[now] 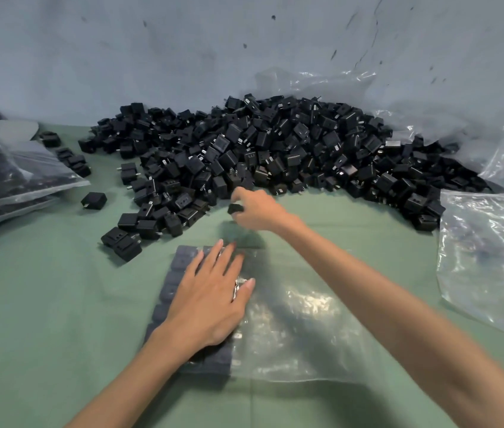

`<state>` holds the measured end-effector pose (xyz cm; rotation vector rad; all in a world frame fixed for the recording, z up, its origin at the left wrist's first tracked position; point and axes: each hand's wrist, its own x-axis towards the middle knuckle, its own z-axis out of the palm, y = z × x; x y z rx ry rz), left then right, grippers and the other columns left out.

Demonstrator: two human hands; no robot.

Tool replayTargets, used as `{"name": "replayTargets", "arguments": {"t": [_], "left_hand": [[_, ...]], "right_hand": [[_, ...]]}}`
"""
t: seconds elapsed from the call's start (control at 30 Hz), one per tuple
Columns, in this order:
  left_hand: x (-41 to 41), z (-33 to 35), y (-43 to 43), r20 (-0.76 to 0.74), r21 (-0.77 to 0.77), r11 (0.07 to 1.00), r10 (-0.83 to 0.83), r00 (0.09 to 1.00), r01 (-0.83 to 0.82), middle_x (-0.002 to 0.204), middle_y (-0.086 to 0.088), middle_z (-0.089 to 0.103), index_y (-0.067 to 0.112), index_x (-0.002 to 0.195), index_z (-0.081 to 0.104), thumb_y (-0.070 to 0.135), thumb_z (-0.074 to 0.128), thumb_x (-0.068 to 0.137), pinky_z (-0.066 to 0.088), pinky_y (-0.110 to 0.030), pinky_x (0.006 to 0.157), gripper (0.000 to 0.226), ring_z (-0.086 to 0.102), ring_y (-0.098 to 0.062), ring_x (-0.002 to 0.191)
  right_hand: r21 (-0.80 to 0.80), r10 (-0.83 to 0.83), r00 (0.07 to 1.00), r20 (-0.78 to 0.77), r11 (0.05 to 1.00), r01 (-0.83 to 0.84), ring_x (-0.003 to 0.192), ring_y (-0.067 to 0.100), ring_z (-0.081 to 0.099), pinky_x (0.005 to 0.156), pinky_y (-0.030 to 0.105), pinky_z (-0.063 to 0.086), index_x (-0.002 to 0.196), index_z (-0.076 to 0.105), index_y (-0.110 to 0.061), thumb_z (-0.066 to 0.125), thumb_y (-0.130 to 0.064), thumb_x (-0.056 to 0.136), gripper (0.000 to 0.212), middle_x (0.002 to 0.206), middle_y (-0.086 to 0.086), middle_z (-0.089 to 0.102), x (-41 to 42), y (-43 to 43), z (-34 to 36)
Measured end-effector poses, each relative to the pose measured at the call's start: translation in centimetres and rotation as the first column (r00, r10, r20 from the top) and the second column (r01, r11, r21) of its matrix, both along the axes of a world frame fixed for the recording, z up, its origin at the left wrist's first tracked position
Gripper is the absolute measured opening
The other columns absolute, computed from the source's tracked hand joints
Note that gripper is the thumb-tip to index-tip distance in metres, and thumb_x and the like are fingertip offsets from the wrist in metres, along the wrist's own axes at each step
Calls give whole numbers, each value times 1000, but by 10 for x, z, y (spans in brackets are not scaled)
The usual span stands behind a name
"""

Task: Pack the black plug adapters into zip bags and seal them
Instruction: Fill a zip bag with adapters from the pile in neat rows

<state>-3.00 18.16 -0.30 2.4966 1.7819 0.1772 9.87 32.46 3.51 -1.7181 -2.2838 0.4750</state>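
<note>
Head view: left hand lies flat, fingers spread, pressing on zip bag on green table; rows of adapters fill the bag's left part. Right hand pinches one black adapter just beside the adapter pile. Filled bags far left, empty bags right.

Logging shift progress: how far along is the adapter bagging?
Done: filled bags stacked at far left. In hand: left hand presses flat on a zip bag with adapters along its left side; right hand pinches one adapter. Left: the large loose pile, this bag's filling and sealing, and empty bags at right.
</note>
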Motion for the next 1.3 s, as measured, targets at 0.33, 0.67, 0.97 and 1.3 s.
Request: {"name": "replayTargets", "arguments": {"t": [0.33, 0.67, 0.97, 1.3], "left_hand": [[1, -2, -2, 1, -20, 1000, 11, 1000, -11, 158, 8, -18, 25, 153, -7, 61, -6, 86, -17, -32, 115, 76, -25, -6, 142], [-1, 0, -3, 8, -59, 998, -1, 1000, 1, 158, 6, -21, 20, 149, -18, 61, -6, 87, -11, -35, 119, 75, -26, -6, 141], [0, -1, -2, -6, -43, 999, -2, 1000, 2, 158, 6, -19, 18, 150, -14, 54, 2, 95, -12, -33, 118, 68, -25, -4, 141], [1, 2, -5, 39, -33, 999, 7, 999, -6, 159, 7, -17, 19, 151, -12, 58, -4, 88, -11, -32, 118, 75, -24, -4, 142]], "right_hand": [[-376, -224, 739, -635, 925, -43, 74, 26, 53, 56, 15, 44, 105, 74, -19, 59, -24, 80, 29, 89, 25, 64, 228, -129, 27], [-433, -159, 699, -697, 871, -233, 120, 25, 55, 101, 35, 45, 123, 57, -18, 60, -13, 91, 33, 131, 11, 58, 109, -136, -17], [131, 102, 876, -472, 990, -45, 79, -10, 63, 71, 14, 51, 98, 62, -37, 51, -54, 89, 22, 93, -28, 67, 44, -121, -41], [99, 31, 771, -636, 994, 42, 90, 31, 63, 73, 8, 46, 111, 58, 12, 58, 9, 88, 24, 106, 26, 64, 25, -122, -60]]}}
